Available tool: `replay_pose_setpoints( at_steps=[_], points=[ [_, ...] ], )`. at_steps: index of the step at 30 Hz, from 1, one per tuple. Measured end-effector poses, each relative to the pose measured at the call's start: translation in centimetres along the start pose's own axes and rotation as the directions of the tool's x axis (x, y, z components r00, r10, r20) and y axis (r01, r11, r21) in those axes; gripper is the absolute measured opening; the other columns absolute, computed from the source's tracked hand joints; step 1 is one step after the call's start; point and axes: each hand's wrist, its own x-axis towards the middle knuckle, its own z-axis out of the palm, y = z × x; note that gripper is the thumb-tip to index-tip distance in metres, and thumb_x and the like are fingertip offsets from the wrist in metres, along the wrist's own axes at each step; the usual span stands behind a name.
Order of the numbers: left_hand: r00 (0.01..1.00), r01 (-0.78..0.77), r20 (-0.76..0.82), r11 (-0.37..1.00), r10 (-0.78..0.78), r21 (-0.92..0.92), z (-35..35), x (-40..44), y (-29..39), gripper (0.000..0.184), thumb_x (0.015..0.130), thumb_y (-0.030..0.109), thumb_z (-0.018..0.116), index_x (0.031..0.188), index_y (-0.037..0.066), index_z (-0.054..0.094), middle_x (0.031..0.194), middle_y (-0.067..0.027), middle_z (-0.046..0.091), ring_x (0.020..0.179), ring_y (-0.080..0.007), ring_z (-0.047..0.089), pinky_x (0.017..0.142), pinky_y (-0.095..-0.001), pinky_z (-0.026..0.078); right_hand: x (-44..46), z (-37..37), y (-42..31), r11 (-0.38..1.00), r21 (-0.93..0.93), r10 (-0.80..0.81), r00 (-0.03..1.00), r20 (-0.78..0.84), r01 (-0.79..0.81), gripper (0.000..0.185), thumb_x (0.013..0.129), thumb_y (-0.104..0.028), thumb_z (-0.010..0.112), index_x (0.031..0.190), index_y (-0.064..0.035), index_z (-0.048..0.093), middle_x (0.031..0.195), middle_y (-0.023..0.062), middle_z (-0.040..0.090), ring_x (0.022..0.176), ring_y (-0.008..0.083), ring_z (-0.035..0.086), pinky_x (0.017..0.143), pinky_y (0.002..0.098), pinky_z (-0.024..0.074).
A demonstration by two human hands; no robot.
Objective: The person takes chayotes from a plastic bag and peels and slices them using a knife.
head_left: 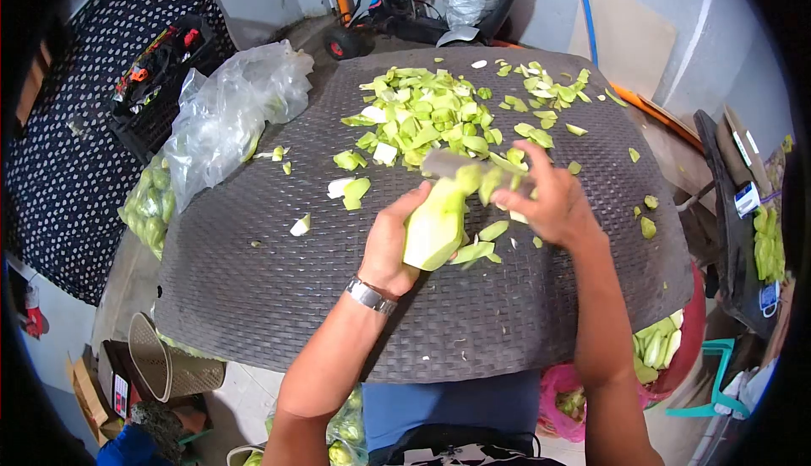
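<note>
My left hand [390,242], with a metal-band watch on its wrist, is wrapped round a pale green, partly peeled chayote [435,228] above the table. In my right hand [553,200] is a knife [443,163], its broad blade blurred by motion and lying across the far end of the chayote. Green peelings hang beside the blade. Beyond my hands a heap of green peelings and cut pieces [422,111] covers part of the dark woven tabletop [279,297]. More scraps [477,250] lie just under the chayote.
A clear plastic bag [236,103] lies over the table's left edge, beside a bag of green chayotes [150,204]. At lower right stand a red basin [694,322] with peeled pieces and a pink basket [557,381]. A beige basket [160,356] tilts at lower left, near another person's arm.
</note>
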Motion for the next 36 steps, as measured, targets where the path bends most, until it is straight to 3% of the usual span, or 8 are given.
replay_pose_setpoints(
  at_steps=[6, 8, 9, 14, 19, 25, 30, 36],
  points=[
    [0.996, -0.085, -0.017, 0.996, 0.085, -0.019, -0.6, 0.7, -0.3, 0.044, 0.108, 0.040, 0.052, 0.127, 0.002, 0.065, 0.111, -0.0146, 0.074, 0.096, -0.0307, 0.073, 0.081, -0.0462, 0.061, -0.7, -0.6, -3.3, 0.975, 0.184, 0.097, 0.980, 0.171, -0.128, 0.085, 0.086, -0.064, 0.075, 0.143, -0.0053, 0.051, 0.088, 0.0245, 0.074, 0.086, 0.0428, 0.075, 0.078, 0.0483, 0.0584],
    [0.969, -0.218, -0.118, 0.976, 0.219, 0.018, -0.1, 0.5, -1.0, 0.044, 0.108, 0.039, 0.053, 0.128, 0.003, 0.065, 0.115, -0.0148, 0.074, 0.102, -0.0297, 0.073, 0.089, -0.0461, 0.060, -1.8, 0.6, -5.5, 0.991, 0.095, -0.105, 0.980, 0.172, 0.089, 0.097, 0.081, -0.071, 0.076, 0.146, -0.0045, 0.048, 0.086, 0.0231, 0.074, 0.083, 0.0421, 0.076, 0.079, 0.0502, 0.0598],
    [0.991, -0.092, 0.090, 0.991, 0.101, -0.096, -0.9, 1.0, -0.4, 0.041, 0.107, 0.036, 0.054, 0.129, 0.004, 0.066, 0.121, -0.0142, 0.074, 0.108, -0.0268, 0.072, 0.098, -0.0441, 0.057, -2.1, 1.3, -5.9, 0.988, 0.045, -0.153, 0.979, 0.134, 0.148, 0.098, 0.080, -0.067, 0.079, 0.149, -0.0048, 0.046, 0.085, 0.0210, 0.074, 0.083, 0.0406, 0.076, 0.078, 0.0486, 0.0594],
    [0.993, -0.119, -0.015, 0.993, 0.119, 0.020, -1.0, 0.9, -0.9, 0.040, 0.106, 0.035, 0.056, 0.130, 0.005, 0.065, 0.118, -0.0117, 0.074, 0.102, -0.0239, 0.073, 0.089, -0.0404, 0.060, -2.1, 2.5, -4.9, 0.937, -0.131, -0.326, 0.945, -0.007, 0.322, 0.107, 0.080, -0.071, 0.077, 0.152, 0.0006, 0.042, 0.081, 0.0199, 0.073, 0.082, 0.0412, 0.076, 0.077, 0.0502, 0.0609],
    [0.997, -0.070, -0.009, 0.989, 0.072, 0.132, 0.4, -0.1, 0.3, 0.042, 0.107, 0.036, 0.053, 0.128, 0.001, 0.063, 0.115, -0.0106, 0.074, 0.092, -0.0274, 0.075, 0.064, -0.0443, 0.063, -1.0, 0.8, -2.0, 0.990, 0.056, -0.132, 0.991, 0.024, 0.130, 0.100, 0.083, -0.061, 0.081, 0.151, 0.0003, 0.042, 0.077, 0.0185, 0.072, 0.075, 0.0375, 0.076, 0.071, 0.0462, 0.0612],
    [0.992, -0.124, 0.012, 0.992, 0.125, -0.034, -1.6, 1.6, -1.2, 0.034, 0.104, 0.031, 0.061, 0.125, 0.005, 0.067, 0.117, -0.0108, 0.074, 0.103, -0.0238, 0.073, 0.091, -0.0386, 0.060, -2.1, 2.9, -5.3, 0.911, -0.043, -0.412, 0.911, -0.025, 0.410, 0.115, 0.078, -0.071, 0.079, 0.158, -0.0021, 0.032, 0.085, 0.0226, 0.074, 0.083, 0.0444, 0.075, 0.081, 0.0509, 0.0602],
    [0.989, -0.145, 0.015, 0.987, 0.147, -0.061, -1.4, 1.2, -1.6, 0.031, 0.103, 0.029, 0.062, 0.123, 0.006, 0.069, 0.117, -0.0119, 0.074, 0.103, -0.0232, 0.073, 0.093, -0.0371, 0.059, -2.0, 2.3, -4.8, 0.964, 0.004, -0.264, 0.960, 0.093, 0.265, 0.116, 0.077, -0.071, 0.079, 0.157, -0.0012, 0.034, 0.089, 0.0237, 0.074, 0.088, 0.0440, 0.075, 0.084, 0.0506, 0.0598],
    [0.995, -0.034, -0.095, 0.998, 0.029, -0.050, 0.3, -0.2, 0.3, 0.046, 0.107, 0.042, 0.050, 0.129, 0.004, 0.063, 0.108, -0.0142, 0.074, 0.088, -0.0306, 0.074, 0.061, -0.0456, 0.061, -0.4, -0.4, -1.6, 1.000, -0.021, -0.017, 0.991, 0.133, 0.020, 0.107, 0.079, -0.070, 0.078, 0.154, -0.0030, 0.041, 0.085, 0.0219, 0.073, 0.086, 0.0404, 0.075, 0.079, 0.0476, 0.0588]
  ],
)
